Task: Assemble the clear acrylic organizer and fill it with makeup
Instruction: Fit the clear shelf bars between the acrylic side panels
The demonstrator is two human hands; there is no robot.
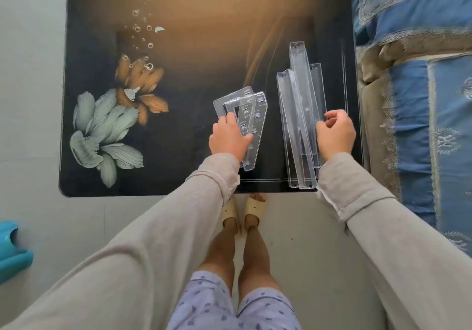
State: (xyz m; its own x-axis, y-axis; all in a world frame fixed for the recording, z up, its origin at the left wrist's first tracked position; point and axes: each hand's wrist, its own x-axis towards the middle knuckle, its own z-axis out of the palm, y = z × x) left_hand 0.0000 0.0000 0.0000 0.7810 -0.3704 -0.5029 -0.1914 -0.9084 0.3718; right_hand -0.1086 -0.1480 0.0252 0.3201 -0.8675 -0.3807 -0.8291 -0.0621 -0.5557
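Item: acrylic organizer, unassembled, no makeup in view.

Lot one: slotted side panels (249,122), two tapered clear plates stacked crooked, lying under and just beyond my left hand (228,139). That hand rests palm down on the near left part of the stack, fingers spread flat over the top plate, pressing, not pinching.

Lot two: long clear trays (301,125), three narrow troughs laid side by side and overlapping, running away from me just left of my right hand (335,132). That hand is loosely curled, fingertips bent toward the edge of the nearest tray; I cannot tell whether it has closed on the tray or only touches it.

Lot three: a large flat clear sheet (344,79), barely visible by its edges, beneath the trays and reaching past my right hand.

Support: dark floral table (153,99). Blue quilt (413,22) beyond my right hand, off the table.

Step in hand, as I judge it: sorting the parts and taking up the first side panel and tray to join them.

Handling notes: I would slide the top plate off its mate before lifting, since clear plates cling and both may rise together. Hold by the edges, match tray tabs to panel slots squarely, and push straight; acrylic tabs likely snap if levered. The near tray ends overhang the table edge, so lift them clear without dragging.
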